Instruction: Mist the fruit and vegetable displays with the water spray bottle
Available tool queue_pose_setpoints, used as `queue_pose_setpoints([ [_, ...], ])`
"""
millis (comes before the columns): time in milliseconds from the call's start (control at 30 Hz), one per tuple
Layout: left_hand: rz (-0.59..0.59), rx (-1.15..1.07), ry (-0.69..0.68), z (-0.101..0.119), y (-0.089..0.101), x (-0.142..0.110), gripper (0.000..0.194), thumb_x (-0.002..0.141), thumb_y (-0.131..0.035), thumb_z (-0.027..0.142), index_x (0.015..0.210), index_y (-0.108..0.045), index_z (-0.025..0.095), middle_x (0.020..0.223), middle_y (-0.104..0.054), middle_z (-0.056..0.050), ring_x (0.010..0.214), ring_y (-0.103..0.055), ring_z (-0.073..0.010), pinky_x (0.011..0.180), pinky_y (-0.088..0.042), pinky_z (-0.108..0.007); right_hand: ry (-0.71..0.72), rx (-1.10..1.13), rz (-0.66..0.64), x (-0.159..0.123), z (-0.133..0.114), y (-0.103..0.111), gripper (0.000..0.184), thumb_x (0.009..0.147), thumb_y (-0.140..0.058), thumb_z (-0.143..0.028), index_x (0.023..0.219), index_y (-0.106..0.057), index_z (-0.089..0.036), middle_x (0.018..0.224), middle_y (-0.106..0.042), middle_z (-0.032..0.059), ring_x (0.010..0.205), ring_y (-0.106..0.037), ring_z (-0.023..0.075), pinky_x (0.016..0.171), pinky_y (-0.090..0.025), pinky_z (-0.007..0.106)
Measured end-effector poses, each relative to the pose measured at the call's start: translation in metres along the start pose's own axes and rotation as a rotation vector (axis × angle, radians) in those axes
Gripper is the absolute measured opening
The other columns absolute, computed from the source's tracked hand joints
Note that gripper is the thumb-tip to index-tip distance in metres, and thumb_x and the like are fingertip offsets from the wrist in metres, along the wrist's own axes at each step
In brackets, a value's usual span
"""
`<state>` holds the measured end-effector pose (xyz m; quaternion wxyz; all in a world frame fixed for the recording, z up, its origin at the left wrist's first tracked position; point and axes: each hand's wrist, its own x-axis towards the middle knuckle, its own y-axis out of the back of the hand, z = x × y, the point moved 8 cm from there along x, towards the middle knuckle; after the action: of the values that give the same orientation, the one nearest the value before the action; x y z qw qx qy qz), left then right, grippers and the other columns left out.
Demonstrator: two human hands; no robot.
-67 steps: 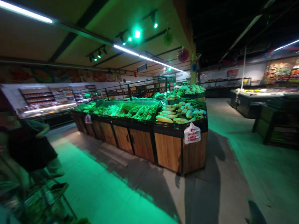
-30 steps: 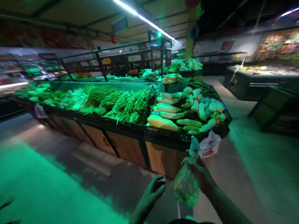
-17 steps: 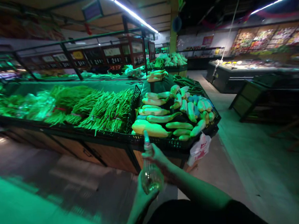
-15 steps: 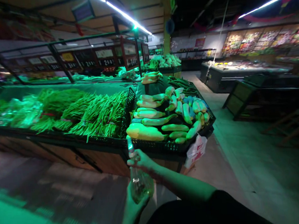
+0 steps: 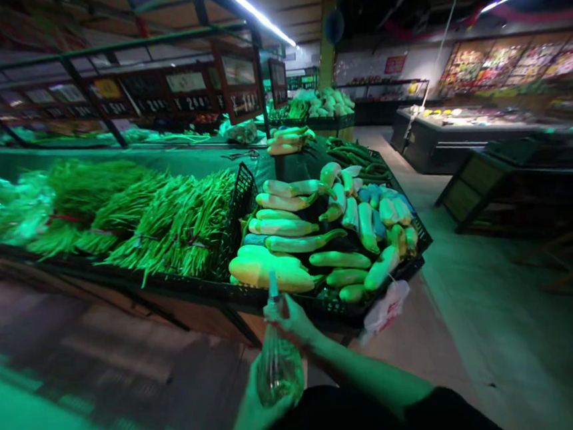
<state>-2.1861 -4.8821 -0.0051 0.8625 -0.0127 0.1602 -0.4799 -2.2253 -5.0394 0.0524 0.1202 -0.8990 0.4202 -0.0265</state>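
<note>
A clear spray bottle [image 5: 278, 369] with a pale nozzle stands roughly upright in front of the produce stand, with a little liquid visible low inside it. My right hand [image 5: 288, 318] is wrapped round its neck, just under the nozzle. Lower down, my left hand [image 5: 263, 404] cups the base, its fingers partly hidden behind the bottle. Just past the nozzle lies a large pale-green gourd [image 5: 271, 270] at the front of a black crate [image 5: 334, 304]. Zucchini-like squash [image 5: 340, 259] fill much of that crate, stacked in rows.
Left of the crate are bundles of long thin greens [image 5: 166, 219] and bagged greens [image 5: 12, 205]. A white plastic bag [image 5: 388, 310] hangs at the crate's front right corner. Price signs [image 5: 240, 88] hang above the stand. A dark counter [image 5: 505, 189] stands across the aisle floor [image 5: 465, 306].
The view has moved nearer the stand. The bottle, held in both hands, has shifted slightly right and lower in the picture, its nozzle now overlapping the large gourd. Both grips look the same.
</note>
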Motion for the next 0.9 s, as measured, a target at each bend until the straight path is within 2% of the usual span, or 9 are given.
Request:
queue_pose_setpoints([
  [67,-0.222,-0.009,-0.016,0.009,-0.025,0.019,0.099,0.053,-0.102,0.051,0.137,-0.056,0.024,0.148,-0.064,-0.019,0.145,-0.055,-0.0433,0.115,-0.051,-0.056,0.001,0.049,0.101,-0.01,-0.009,0.035,0.056,0.073,-0.077,-0.074,0.101,-0.065,-0.027,0.094,-0.073,0.0042,0.082,-0.069,0.0243,0.073,-0.057,0.038],
  [133,-0.467,-0.007,0.013,0.014,-0.053,0.034,0.095,0.056,-0.102,0.044,0.137,-0.055,0.025,0.153,-0.059,-0.018,0.148,-0.05,-0.0422,0.117,-0.048,-0.057,-0.038,0.125,0.348,-0.026,-0.011,0.078,0.062,0.06,-0.089,-0.068,0.102,-0.071,-0.026,0.095,-0.076,0.0058,0.083,-0.072,0.029,0.073,-0.059,0.041],
  [200,-0.66,-0.021,0.08,0.013,-0.077,0.048,0.095,0.055,-0.104,0.037,0.134,-0.053,0.025,0.15,-0.06,-0.016,0.143,-0.055,-0.04,0.115,-0.048,-0.058,-0.068,0.133,0.526,-0.042,-0.01,0.112,0.066,0.054,-0.093,-0.064,0.103,-0.075,-0.024,0.089,-0.078,0.0063,0.088,-0.074,0.0325,0.076,-0.06,0.042],
  [300,-0.791,-0.016,0.152,0.009,-0.099,0.069,0.099,0.041,-0.107,0.03,0.125,-0.055,0.023,0.136,-0.066,-0.011,0.131,-0.061,-0.0372,0.114,-0.047,-0.06,-0.057,0.132,0.656,-0.053,-0.008,0.141,0.064,0.058,-0.09,-0.065,0.106,-0.078,-0.023,0.089,-0.08,0.007,0.096,-0.075,0.0341,0.082,-0.06,0.043],
  [433,-0.841,0.061,0.16,0.01,-0.109,0.091,0.104,0.032,-0.108,0.028,0.123,-0.056,0.022,0.131,-0.067,-0.01,0.126,-0.061,-0.0371,0.112,-0.047,-0.06,0.027,0.165,0.726,-0.044,-0.013,0.154,0.059,0.063,-0.087,-0.065,0.104,-0.079,-0.023,0.099,-0.082,0.0082,0.099,-0.076,0.0339,0.084,-0.061,0.044],
  [533,-0.815,0.031,0.15,0.021,-0.097,0.098,0.107,0.035,-0.108,0.03,0.128,-0.054,0.023,0.137,-0.065,-0.012,0.132,-0.059,-0.0387,0.113,-0.047,-0.059,0.036,0.11,0.712,-0.022,-0.021,0.143,0.057,0.063,-0.088,-0.066,0.1,-0.079,-0.022,0.094,-0.081,0.0093,0.09,-0.077,0.034,0.074,-0.061,0.043],
  [600,-0.78,-0.03,0.125,0.031,-0.081,0.101,0.106,0.041,-0.107,0.035,0.132,-0.052,0.022,0.139,-0.065,-0.014,0.135,-0.059,-0.0396,0.114,-0.046,-0.058,0.016,0.049,0.664,-0.003,-0.026,0.124,0.059,0.062,-0.089,-0.067,0.098,-0.078,-0.022,0.092,-0.08,0.0094,0.088,-0.076,0.0343,0.072,-0.06,0.042],
  [767,-0.584,-0.074,-0.069,0.058,-0.019,0.108,0.105,0.053,-0.101,0.058,0.139,-0.051,0.024,0.146,-0.062,-0.016,0.146,-0.051,-0.0401,0.121,-0.042,-0.055,0.017,0.037,0.375,0.058,-0.031,0.039,0.065,0.066,-0.087,-0.071,0.108,-0.072,-0.024,0.11,-0.078,0.0112,0.091,-0.074,0.0325,0.081,-0.059,0.047],
  [900,-0.388,-0.057,-0.135,0.076,0.036,0.11,0.106,0.057,-0.098,0.062,0.144,-0.048,0.025,0.147,-0.063,-0.017,0.143,-0.056,-0.0386,0.12,-0.044,-0.055,0.108,-0.011,0.109,0.108,-0.035,-0.036,0.06,0.067,-0.086,-0.071,0.1,-0.068,-0.024,0.101,-0.074,0.0086,0.092,-0.069,0.0301,0.085,-0.055,0.046],
])
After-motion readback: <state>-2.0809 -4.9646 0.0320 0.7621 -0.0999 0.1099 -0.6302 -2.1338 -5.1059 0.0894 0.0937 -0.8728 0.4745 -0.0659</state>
